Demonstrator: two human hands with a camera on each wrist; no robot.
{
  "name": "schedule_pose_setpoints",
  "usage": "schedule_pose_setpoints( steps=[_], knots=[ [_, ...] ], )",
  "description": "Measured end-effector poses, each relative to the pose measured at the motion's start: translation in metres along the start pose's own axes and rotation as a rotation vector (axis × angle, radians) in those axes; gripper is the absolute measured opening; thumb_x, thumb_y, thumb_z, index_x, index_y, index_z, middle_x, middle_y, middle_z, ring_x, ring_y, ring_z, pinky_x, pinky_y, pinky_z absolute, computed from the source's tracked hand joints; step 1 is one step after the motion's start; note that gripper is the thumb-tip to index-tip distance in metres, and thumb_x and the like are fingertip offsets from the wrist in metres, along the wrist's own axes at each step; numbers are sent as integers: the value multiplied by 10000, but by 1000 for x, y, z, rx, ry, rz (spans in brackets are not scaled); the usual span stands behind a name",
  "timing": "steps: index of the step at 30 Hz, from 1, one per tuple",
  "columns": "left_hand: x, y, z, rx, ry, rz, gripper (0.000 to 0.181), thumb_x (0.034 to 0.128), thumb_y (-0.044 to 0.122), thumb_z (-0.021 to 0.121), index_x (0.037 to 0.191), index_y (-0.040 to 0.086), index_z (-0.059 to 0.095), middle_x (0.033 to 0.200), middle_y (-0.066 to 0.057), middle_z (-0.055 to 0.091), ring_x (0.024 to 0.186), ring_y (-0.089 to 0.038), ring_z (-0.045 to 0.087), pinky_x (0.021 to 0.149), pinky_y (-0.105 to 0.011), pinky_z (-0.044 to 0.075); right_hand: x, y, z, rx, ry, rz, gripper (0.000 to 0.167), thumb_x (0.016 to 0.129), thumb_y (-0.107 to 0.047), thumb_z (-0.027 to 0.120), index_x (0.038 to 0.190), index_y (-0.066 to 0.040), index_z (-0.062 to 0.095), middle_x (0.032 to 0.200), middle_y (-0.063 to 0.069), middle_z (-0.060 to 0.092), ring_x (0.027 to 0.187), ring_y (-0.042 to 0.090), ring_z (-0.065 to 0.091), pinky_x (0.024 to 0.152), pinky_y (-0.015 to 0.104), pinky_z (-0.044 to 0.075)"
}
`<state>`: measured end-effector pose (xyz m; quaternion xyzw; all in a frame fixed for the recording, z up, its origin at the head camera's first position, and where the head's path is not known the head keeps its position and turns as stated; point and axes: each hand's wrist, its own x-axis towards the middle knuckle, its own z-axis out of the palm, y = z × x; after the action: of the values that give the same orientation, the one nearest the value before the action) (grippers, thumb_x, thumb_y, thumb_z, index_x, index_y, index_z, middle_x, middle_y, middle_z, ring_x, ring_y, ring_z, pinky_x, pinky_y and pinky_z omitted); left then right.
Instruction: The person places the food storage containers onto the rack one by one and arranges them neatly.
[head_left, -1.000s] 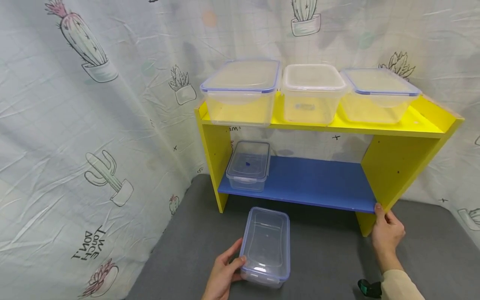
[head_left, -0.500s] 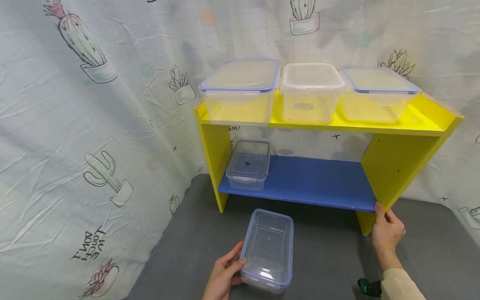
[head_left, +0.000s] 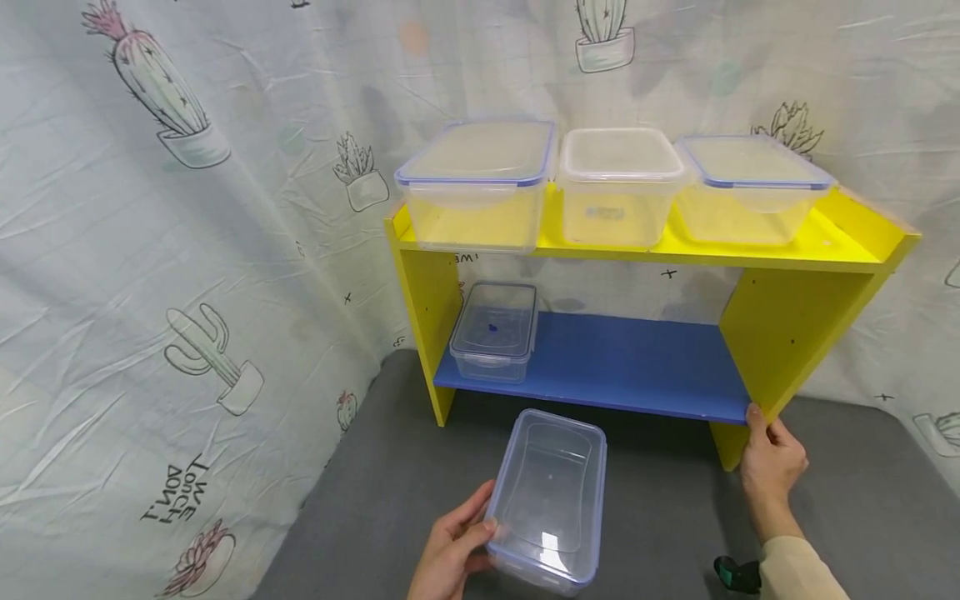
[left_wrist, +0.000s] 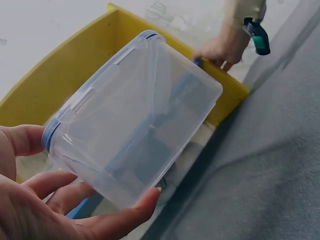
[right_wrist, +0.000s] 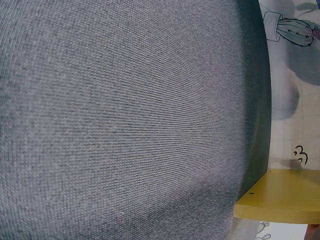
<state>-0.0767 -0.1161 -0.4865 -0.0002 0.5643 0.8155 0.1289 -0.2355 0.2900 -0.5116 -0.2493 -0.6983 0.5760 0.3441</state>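
My left hand (head_left: 452, 546) holds a clear plastic food container (head_left: 551, 492) with a blue-rimmed lid by its left end, tilted in front of the shelf unit. In the left wrist view, the thumb is at the lid edge and the fingers are under the container (left_wrist: 135, 115). My right hand (head_left: 774, 467) grips the lower front edge of the yellow right side panel (head_left: 802, 333), its thumb by the corner of the blue shelf (head_left: 637, 358). A similar lidded container (head_left: 495, 333) stands at that shelf's left end.
On the yellow top shelf (head_left: 855, 250) stand a large blue-rimmed container (head_left: 480, 200), a white-lidded one (head_left: 618, 192) and another blue-rimmed one (head_left: 750, 192). A grey cloth-covered surface (head_left: 360, 508) lies beneath. Behind hangs a cactus-print curtain (head_left: 300, 275).
My left hand has moved slightly right, and the container it holds has shifted right and tilted more toward the camera. My right hand keeps its place on the side panel.
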Motion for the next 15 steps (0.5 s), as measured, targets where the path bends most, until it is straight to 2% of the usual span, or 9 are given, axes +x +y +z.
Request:
schedule_pose_setpoints(
  steps=[9,15],
  knots=[
    [0,8,10,-11,3,58,606,939,65,570,1492,3,331,1548,-214,301,1150,-171,603,832,-386,563,-2,-1,1,-24,17,-12,229,880,-393,690,979,-211,787,617,-406,541,587,-104,466,558,63,350],
    [3,11,16,-30,-23,113,589,965,77,539,1495,-27,303,1522,-246,336,1149,-176,633,847,-376,561,-2,-2,1,0,8,-18,295,888,-372,687,1072,-156,767,653,-409,559,603,-116,502,571,50,374]
  ],
)
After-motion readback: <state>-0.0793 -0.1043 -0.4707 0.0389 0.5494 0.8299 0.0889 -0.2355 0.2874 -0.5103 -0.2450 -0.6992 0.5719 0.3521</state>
